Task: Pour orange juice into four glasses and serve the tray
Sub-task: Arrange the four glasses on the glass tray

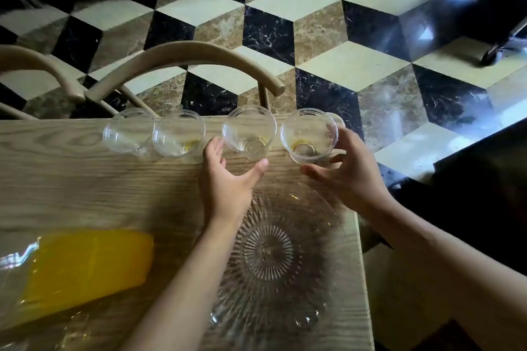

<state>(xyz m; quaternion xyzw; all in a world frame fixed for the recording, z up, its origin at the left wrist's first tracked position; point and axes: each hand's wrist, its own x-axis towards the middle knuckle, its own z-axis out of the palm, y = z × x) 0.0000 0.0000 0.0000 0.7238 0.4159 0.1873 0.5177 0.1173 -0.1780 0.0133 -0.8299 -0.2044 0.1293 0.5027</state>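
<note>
**Head view: both hands at the glasses, nothing poured yet**

The left hand (228, 179) is spread wide, thumb and fingers on either side of the third glass (248, 132), at or just short of its wall; it does not look closed. The right hand (339, 171) cups the fourth glass (308, 135), fingers curled round its far side and thumb below; it seems to hold it, though the clear plastic makes contact hard to judge. Two more glasses (154, 134) stand touching each other to the left, all four in a row along the far edge of the counter (85, 179). Each holds only a trace of yellow at the bottom. The clear ribbed tray (313, 208) lies bare just nearer than the hands. The juice bottle (85, 265) lies on its side at near left, well apart from the glasses.

The step looks like arranging glasses before pouring. Next, I judge, each goes onto the tray upright and spaced, then the bottle must be raised and tipped slowly, since light cups topple easily.
</note>
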